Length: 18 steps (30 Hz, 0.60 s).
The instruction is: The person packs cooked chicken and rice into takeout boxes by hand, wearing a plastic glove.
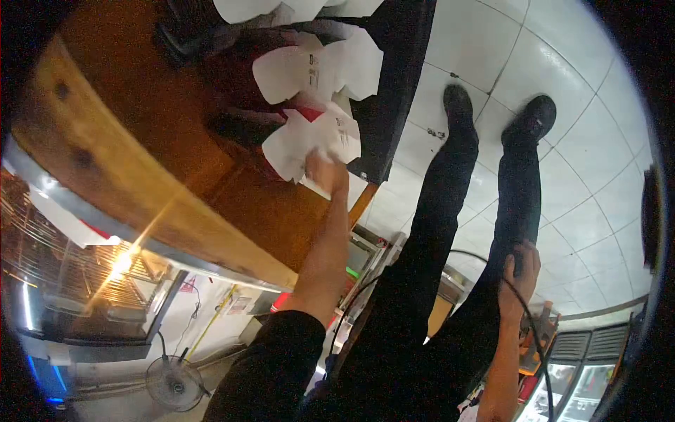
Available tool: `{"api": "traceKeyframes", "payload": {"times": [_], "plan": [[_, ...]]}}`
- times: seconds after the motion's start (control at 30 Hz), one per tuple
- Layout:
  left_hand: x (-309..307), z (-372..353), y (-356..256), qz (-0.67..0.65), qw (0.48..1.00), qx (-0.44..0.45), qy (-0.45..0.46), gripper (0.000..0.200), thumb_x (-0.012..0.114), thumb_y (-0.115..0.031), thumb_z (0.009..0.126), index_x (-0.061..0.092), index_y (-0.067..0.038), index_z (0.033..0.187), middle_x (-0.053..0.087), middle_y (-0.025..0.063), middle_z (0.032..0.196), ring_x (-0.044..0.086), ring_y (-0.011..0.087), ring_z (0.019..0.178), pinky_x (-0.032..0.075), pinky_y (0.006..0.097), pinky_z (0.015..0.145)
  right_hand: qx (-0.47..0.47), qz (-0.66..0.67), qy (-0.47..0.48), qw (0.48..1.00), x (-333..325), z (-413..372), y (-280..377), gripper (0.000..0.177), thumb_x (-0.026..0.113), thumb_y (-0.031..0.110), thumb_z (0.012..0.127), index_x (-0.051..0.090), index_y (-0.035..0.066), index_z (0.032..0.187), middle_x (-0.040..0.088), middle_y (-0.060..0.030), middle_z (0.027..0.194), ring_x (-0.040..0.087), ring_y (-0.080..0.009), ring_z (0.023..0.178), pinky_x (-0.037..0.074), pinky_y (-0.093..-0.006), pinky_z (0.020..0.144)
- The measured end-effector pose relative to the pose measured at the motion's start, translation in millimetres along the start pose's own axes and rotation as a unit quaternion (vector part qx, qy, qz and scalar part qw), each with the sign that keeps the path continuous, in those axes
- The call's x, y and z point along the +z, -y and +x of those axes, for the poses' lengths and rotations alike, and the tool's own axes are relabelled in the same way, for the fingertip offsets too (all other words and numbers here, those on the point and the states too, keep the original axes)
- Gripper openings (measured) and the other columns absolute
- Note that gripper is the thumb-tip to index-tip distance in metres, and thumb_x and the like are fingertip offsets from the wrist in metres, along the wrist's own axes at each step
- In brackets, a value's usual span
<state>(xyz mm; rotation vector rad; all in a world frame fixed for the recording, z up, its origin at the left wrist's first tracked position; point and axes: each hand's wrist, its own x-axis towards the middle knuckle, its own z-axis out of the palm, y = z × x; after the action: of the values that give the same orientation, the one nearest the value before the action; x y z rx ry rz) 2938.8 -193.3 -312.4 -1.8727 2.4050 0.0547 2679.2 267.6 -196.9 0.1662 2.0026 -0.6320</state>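
Observation:
My left hand point(327, 174) reaches to the near edge of a white folded paper food box point(309, 144) with a red inside. Its fingers touch the box or lie just over it. They are smeared, so I cannot see whether they grip it. More white paper boxes point(309, 70) with dark print stand in a row beyond, on a black tray or mat point(394, 84) along the counter's edge. My right hand point(519, 278) rests against my black trouser leg near the knee, fingers apart and slightly bent. A black cable point(531, 316) crosses in front of that wrist.
A brown wooden counter point(260, 218) carries the boxes. Beside it, a lit glass case point(105, 260) holds wire racks. A fan point(176, 382) stands at lower left. White tiles point(562, 183) lie under my shoes. A glass-door cabinet point(573, 373) is at lower right.

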Motion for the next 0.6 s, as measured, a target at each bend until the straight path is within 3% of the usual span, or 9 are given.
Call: {"api": "traceKeyframes", "payload": {"times": [0.03,0.1,0.17,0.27,0.3,0.4,0.43,0.47,0.6], "plan": [[-11,20,-67,0.212,0.947,0.236,-0.054,0.049,0.06,-0.028,0.088,0.052,0.002,0.126,0.057,0.0243,0.125,0.052,0.0374,0.12,0.038,0.0524,0.105,-0.005,-0.008,-0.02,1.0,13,-11,-9,0.025,0.063,0.011,0.088,0.06,0.0,0.11,0.055,-0.0191,0.13,0.047,-0.0392,0.126,0.037,-0.0463,0.108],[7,71,-108,0.169,0.955,0.203,-0.134,0.047,0.059,-0.025,0.088,0.052,0.001,0.128,0.057,0.0231,0.125,0.051,0.0405,0.12,0.033,0.0525,0.107,-0.022,-0.014,-0.04,0.999,45,-33,-35,0.025,0.063,0.01,0.087,0.06,0.0,0.11,0.055,-0.0198,0.129,0.047,-0.0408,0.125,0.037,-0.0474,0.108],[21,126,-143,0.087,0.968,0.1,-0.212,0.047,0.06,-0.022,0.088,0.051,0.001,0.128,0.057,0.0234,0.125,0.051,0.0423,0.119,0.033,0.0523,0.107,-0.096,-0.13,-0.011,0.987,78,-50,-72,0.026,0.061,0.013,0.091,0.057,-0.004,0.11,0.055,-0.0234,0.126,0.048,-0.0447,0.122,0.037,-0.0501,0.106],[41,192,-126,0.083,0.933,0.085,-0.34,0.054,0.062,-0.022,0.089,0.046,0.001,0.135,0.055,0.024,0.13,0.048,0.0426,0.125,0.038,0.0538,0.104,-0.07,-0.074,0.008,0.995,95,-61,-62,0.022,0.06,0.009,0.087,0.058,-0.003,0.106,0.056,-0.0226,0.124,0.046,-0.0445,0.124,0.034,-0.0509,0.108],[37,204,-127,0.079,0.93,0.089,-0.347,0.054,0.062,-0.022,0.089,0.046,0.001,0.135,0.055,0.024,0.13,0.048,0.0426,0.125,0.038,0.0538,0.104,-0.055,-0.051,0.008,0.997,97,-67,-59,0.021,0.059,0.008,0.087,0.058,-0.003,0.105,0.056,-0.0224,0.123,0.046,-0.0437,0.125,0.034,-0.05,0.109],[17,226,-99,0.144,0.956,0.079,-0.243,0.051,0.061,-0.021,0.09,0.047,-0.003,0.136,0.057,0.0215,0.128,0.052,0.0405,0.122,0.042,0.0521,0.101,-0.002,0.002,0.024,1.0,111,-83,-71,0.02,0.058,0.007,0.088,0.059,-0.003,0.105,0.055,-0.0212,0.127,0.047,-0.0409,0.125,0.033,-0.0474,0.11],[22,246,-84,0.13,0.961,0.078,-0.232,0.046,0.062,-0.02,0.091,0.051,-0.006,0.133,0.058,0.0186,0.129,0.051,0.0371,0.125,0.035,0.0531,0.108,0.024,0.044,0.011,0.999,118,-82,-78,0.02,0.058,0.007,0.088,0.06,-0.004,0.105,0.055,-0.0207,0.128,0.047,-0.0396,0.126,0.033,-0.0465,0.11],[20,256,-83,0.118,0.965,0.08,-0.221,0.041,0.062,-0.019,0.091,0.056,-0.008,0.129,0.058,0.0157,0.13,0.05,0.0337,0.128,0.028,0.054,0.114,0.004,-0.004,0.04,0.999,119,-81,-82,0.023,0.057,0.008,0.089,0.059,-0.005,0.108,0.055,-0.0203,0.129,0.046,-0.0379,0.128,0.033,-0.045,0.11],[17,278,-81,0.136,0.952,0.134,-0.238,0.033,0.062,-0.02,0.091,0.06,-0.01,0.122,0.061,0.0165,0.125,0.056,0.0316,0.121,0.036,0.054,0.108,0.014,0.027,0.041,0.999,112,-81,-88,0.022,0.056,0.006,0.09,0.06,-0.006,0.107,0.055,-0.0217,0.129,0.048,-0.0382,0.126,0.033,-0.0447,0.11]]}}
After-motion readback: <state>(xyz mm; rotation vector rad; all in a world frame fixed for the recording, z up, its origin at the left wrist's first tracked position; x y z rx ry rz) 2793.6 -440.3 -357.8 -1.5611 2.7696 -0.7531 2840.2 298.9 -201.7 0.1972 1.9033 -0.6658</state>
